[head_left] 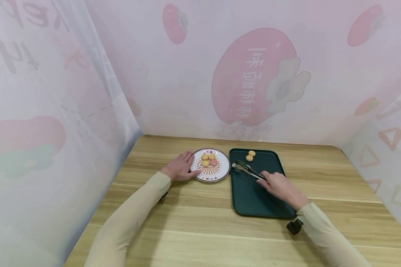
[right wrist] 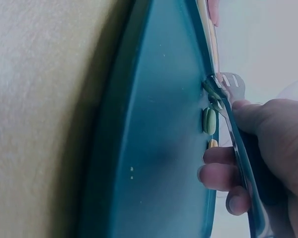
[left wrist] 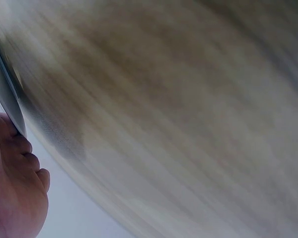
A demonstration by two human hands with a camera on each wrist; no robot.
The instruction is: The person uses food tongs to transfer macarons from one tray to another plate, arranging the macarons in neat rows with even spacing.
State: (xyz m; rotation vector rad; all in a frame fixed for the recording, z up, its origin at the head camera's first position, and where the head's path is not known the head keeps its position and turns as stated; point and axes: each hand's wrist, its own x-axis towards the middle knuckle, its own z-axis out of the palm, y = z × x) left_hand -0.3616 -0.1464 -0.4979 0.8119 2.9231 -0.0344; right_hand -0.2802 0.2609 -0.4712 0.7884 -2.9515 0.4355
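Note:
My left hand (head_left: 181, 167) lies at the left rim of a white plate (head_left: 223, 172), fingers straight and thumb along the edge. On the plate sit three yellow macarons (head_left: 205, 163) and a pink macaron (head_left: 213, 162). My right hand (head_left: 280, 187) grips metal tongs (head_left: 250, 171) over the dark green tray (head_left: 260, 200). Their spread tips point left, near the plate's right rim, with nothing visible between them. Two yellow macarons (head_left: 249, 158) lie close together near the tray's far edge, beyond the tongs. In the right wrist view, fingers curl around the tongs (right wrist: 246, 166) beside a macaron (right wrist: 209, 121).
Plate and tray stand side by side on a wooden table (head_left: 187, 230). A printed cloth (head_left: 187, 85) hangs behind the table's far edge, with more cloth on both sides. Small crumbs (right wrist: 131, 172) dot the tray.

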